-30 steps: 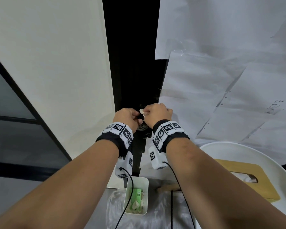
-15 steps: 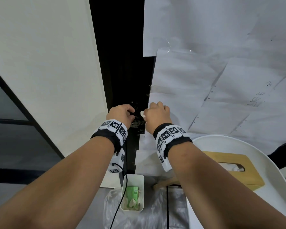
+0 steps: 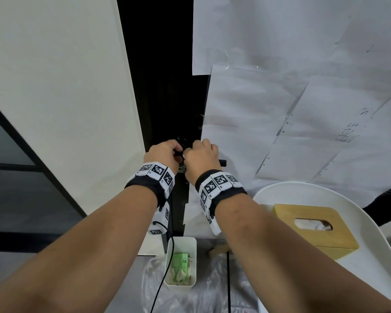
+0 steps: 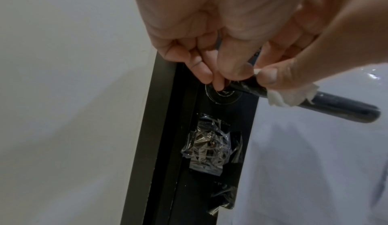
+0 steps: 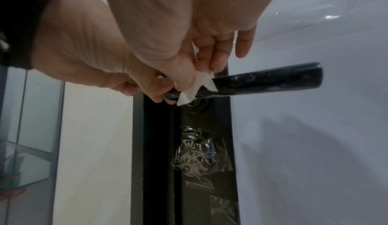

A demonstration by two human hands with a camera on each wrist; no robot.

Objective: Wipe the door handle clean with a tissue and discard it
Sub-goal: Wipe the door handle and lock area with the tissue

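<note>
Tissue point(image 5: 197, 85) sits pinched against the door handle point(image 5: 268, 80) by the right hand point(image 3: 201, 158); left hand point(image 3: 161, 153) grips its base.

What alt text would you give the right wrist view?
The right hand pinches a white tissue around a black door handle. The left hand grips the handle's base; crumpled clear plastic is taped below.

The door handle point(image 5: 262, 80) looks like dark, slightly glossy metal flecked with pale specks — the tissue point(image 5: 197, 85) soft, matt white paper — and crinkled clear plastic film point(image 4: 206, 147) shines below.
</note>
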